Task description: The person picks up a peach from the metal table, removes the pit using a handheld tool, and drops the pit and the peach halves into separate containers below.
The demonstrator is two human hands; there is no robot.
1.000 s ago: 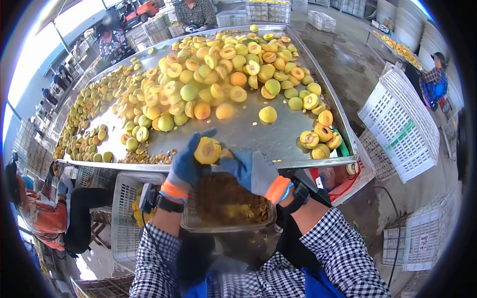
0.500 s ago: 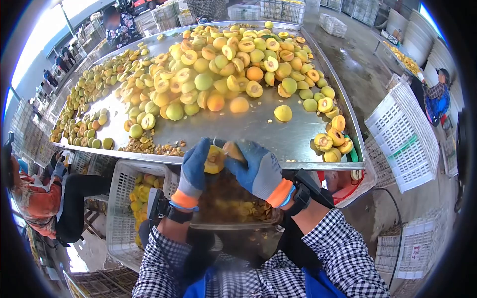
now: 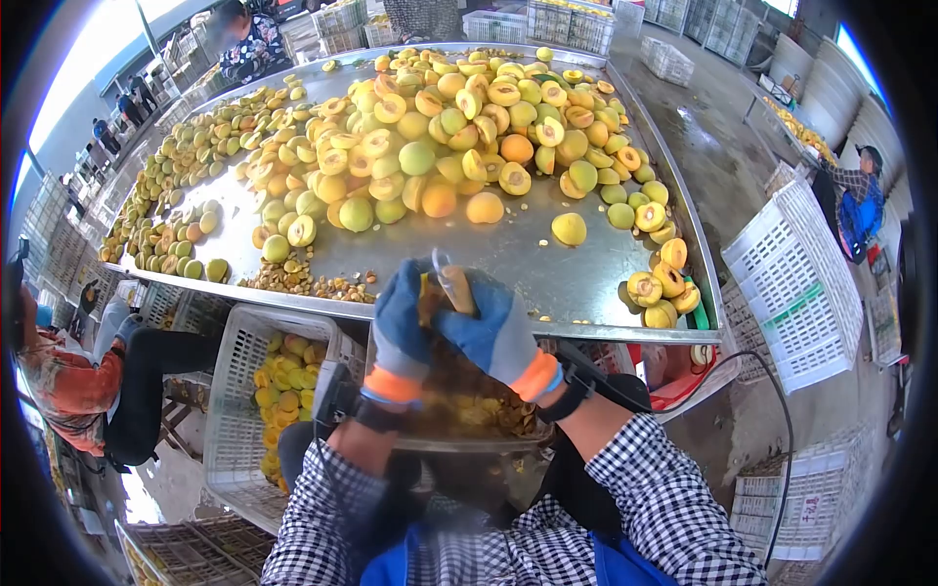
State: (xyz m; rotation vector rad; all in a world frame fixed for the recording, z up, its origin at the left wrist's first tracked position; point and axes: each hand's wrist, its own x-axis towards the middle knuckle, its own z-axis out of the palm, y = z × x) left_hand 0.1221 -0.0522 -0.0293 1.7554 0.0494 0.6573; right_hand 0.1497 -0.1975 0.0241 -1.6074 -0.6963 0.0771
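Both my hands wear blue-grey gloves with orange cuffs, close together over the near edge of the metal table (image 3: 576, 278). My left hand (image 3: 399, 311) is closed around a yellow peach half (image 3: 426, 301), mostly hidden by the fingers. In my right hand (image 3: 490, 327) is a pitting tool (image 3: 455, 289) with a wooden handle and a curved metal end pointing up, beside the fruit. Beyond the hands lies a big heap of halved peaches (image 3: 415, 158), some cut side up. Small pits and scraps (image 3: 313, 281) lie near the table's front edge.
Below left stands a white crate (image 3: 227, 410) of peach pieces; a tub of scraps (image 3: 498, 415) sits under my hands. Beside the table's right are a tilted white crate (image 3: 796, 278) and a black cable (image 3: 782, 410). A person in orange (image 3: 68, 386) sits at left; others work farther off.
My left hand has turned inward and closer to the right, covering more of the peach half. The tool has tipped more upright, its metal end now showing. The view has shifted slightly.
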